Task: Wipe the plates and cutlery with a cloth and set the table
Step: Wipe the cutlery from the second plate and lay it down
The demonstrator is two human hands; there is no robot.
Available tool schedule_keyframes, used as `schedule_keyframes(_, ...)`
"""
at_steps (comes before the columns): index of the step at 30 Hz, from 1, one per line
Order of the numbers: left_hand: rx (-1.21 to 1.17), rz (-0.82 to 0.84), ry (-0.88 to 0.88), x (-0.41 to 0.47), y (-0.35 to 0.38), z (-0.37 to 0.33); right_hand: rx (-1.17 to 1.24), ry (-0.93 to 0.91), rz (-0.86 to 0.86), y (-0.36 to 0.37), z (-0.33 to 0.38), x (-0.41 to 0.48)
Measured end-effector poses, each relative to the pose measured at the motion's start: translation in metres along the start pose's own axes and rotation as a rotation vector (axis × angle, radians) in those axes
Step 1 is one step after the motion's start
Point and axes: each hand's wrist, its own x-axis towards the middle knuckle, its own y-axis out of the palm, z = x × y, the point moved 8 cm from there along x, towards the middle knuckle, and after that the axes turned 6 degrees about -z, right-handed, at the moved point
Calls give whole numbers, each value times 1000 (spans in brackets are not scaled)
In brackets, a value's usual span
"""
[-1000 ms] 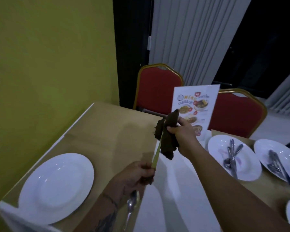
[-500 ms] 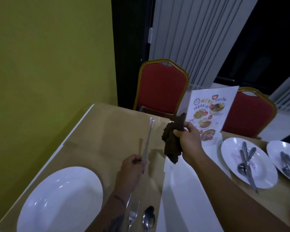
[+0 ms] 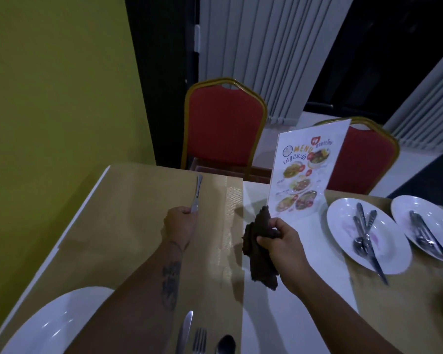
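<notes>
Lying far to the left of the menu card and close to me, a round, glossy white plate rests on the tan woven mat. The frame cuts off its near rim and my forearm hides one side.

Left of the card, my left hand grips a slim steel utensil by its near end, fingers curled round the metal. Its far end is flat and slightly flared. My fist covers the rest, so I cannot tell which kind it is.

Nearer to me than the card, a knife, fork and spoon lie side by side on the mat, their handles cut off at the bottom edge.

Just in front of the card, my right hand clenches a dark brown, crumpled cloth, which hangs limp from my fingers. The card itself stands upright, a smooth, shiny white sheet printed with food pictures.

Right of the card lie two more white plates. The nearer plate carries crossed steel cutlery. The farther plate carries more cutlery, too dim to sort out, and the frame clips its edge.
</notes>
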Motion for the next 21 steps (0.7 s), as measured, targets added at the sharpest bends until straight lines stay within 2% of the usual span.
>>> schedule_keyframes(10, 134, 71, 110, 11, 31, -9, -39, 31, -1, 1, -23, 2)
schedule_keyframes(21, 296, -2, 125, 2, 27, -12, -56, 53, -15, -18, -33, 0)
